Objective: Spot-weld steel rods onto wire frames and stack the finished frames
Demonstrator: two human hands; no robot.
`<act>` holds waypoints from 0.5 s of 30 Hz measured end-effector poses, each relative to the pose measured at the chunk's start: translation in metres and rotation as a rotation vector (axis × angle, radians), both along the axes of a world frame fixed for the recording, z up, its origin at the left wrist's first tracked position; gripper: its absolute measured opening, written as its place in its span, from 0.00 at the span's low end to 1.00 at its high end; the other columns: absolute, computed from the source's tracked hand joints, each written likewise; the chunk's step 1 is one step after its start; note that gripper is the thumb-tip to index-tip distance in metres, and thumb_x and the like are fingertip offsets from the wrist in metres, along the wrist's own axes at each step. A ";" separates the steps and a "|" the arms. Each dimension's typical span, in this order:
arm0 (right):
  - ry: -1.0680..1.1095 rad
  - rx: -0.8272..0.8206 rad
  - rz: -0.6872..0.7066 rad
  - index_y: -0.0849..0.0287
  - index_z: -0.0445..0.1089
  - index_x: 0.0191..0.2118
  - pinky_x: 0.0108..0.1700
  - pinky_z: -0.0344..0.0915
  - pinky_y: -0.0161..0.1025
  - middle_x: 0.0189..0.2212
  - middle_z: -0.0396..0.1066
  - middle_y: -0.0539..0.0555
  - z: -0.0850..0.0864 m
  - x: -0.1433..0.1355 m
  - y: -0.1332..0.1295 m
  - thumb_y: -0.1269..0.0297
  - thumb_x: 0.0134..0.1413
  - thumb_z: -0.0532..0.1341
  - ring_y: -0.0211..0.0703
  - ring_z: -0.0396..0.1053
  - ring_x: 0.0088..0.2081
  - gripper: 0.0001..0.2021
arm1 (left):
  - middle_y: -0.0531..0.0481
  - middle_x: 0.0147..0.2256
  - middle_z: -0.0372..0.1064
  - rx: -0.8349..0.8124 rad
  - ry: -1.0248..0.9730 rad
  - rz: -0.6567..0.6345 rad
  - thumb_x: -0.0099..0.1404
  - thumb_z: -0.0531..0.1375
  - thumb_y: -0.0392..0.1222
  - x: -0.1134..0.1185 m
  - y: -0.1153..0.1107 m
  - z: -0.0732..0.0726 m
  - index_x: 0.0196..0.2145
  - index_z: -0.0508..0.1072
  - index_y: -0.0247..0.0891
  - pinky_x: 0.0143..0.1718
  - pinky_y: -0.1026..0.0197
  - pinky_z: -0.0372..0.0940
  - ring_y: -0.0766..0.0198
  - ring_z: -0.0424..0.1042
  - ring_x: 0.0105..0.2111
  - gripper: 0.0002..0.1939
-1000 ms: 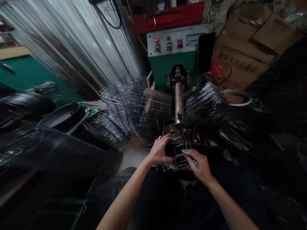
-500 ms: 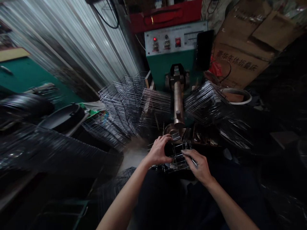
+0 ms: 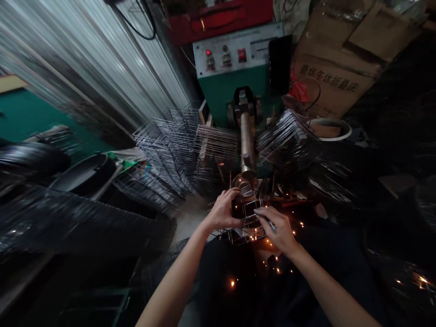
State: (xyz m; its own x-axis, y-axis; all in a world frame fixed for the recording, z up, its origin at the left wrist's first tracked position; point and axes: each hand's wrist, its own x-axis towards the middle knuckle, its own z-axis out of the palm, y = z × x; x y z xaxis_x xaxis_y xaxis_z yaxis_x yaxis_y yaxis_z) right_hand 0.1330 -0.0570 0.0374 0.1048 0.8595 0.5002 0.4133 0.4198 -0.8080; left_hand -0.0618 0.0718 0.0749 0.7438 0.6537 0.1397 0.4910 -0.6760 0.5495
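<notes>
A wire frame (image 3: 251, 219) sits at the near end of the machine's metal arm (image 3: 247, 136), between the person's two hands. The left hand (image 3: 223, 211) reaches its left side, thumb and fingers curved wide apart; how firmly they press on the wires I cannot tell. The right hand (image 3: 277, 227) is clamped on a thin metal rod (image 3: 271, 225), fingertips at the frame's right side, perhaps so both sides stay steady close to the arm. Orange sparks (image 3: 232, 284) scatter near the hands and over the dark clothing. Wire panels stand in a stack (image 3: 166, 145) at left and a bundle (image 3: 284, 136) at right, probably to be within easy reach.

As for writing, the far-right carton (image 3: 340, 81) reads 豪华午休折叠床, "deluxe nap folding bed", likely unrelated to what it holds now. The control panel (image 3: 235, 54) shows a lit red lamp (image 3: 208, 52), but its small print is too blurred to read
</notes>
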 end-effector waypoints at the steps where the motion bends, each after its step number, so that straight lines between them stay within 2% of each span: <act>1: -0.012 -0.001 -0.004 0.51 0.74 0.49 0.47 0.71 0.43 0.42 0.77 0.53 0.003 -0.001 0.000 0.71 0.65 0.58 0.45 0.74 0.44 0.13 | 0.40 0.59 0.63 -0.018 -0.011 -0.013 0.41 0.74 0.47 0.000 0.002 -0.001 0.53 0.66 0.40 0.62 0.43 0.55 0.44 0.63 0.59 0.41; 5: -0.054 -0.009 -0.017 0.52 0.75 0.48 0.48 0.71 0.42 0.41 0.77 0.53 0.010 0.001 0.004 0.71 0.64 0.58 0.45 0.74 0.44 0.12 | 0.39 0.60 0.62 -0.093 -0.059 -0.026 0.42 0.73 0.47 0.001 0.008 -0.006 0.54 0.65 0.40 0.62 0.45 0.56 0.46 0.63 0.60 0.42; 7: -0.054 -0.003 -0.031 0.53 0.75 0.47 0.48 0.71 0.42 0.41 0.78 0.53 0.010 0.004 0.010 0.70 0.64 0.59 0.45 0.75 0.44 0.11 | 0.39 0.60 0.61 -0.085 -0.049 0.002 0.41 0.73 0.46 0.005 0.012 -0.006 0.55 0.65 0.40 0.64 0.43 0.54 0.44 0.61 0.61 0.43; 11: -0.034 0.000 -0.057 0.53 0.76 0.46 0.49 0.71 0.43 0.40 0.79 0.53 0.006 0.010 0.025 0.69 0.64 0.59 0.45 0.76 0.43 0.10 | 0.39 0.61 0.61 -0.018 0.027 0.012 0.41 0.72 0.46 0.012 0.026 0.002 0.53 0.66 0.41 0.66 0.37 0.46 0.42 0.61 0.61 0.41; 15: -0.026 -0.010 -0.086 0.53 0.76 0.45 0.49 0.71 0.44 0.41 0.79 0.54 0.004 0.011 0.036 0.68 0.63 0.59 0.46 0.76 0.43 0.10 | 0.41 0.59 0.63 0.025 0.039 -0.018 0.41 0.72 0.48 0.014 0.041 0.007 0.53 0.65 0.41 0.64 0.40 0.50 0.43 0.63 0.60 0.41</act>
State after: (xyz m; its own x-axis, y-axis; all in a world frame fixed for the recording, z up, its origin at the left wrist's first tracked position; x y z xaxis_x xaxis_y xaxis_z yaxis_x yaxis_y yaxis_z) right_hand 0.1439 -0.0206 0.0412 0.1657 0.8531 0.4947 0.4681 0.3735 -0.8009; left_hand -0.0475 0.1124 0.0823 0.7605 0.6370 0.1260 0.4997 -0.6981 0.5128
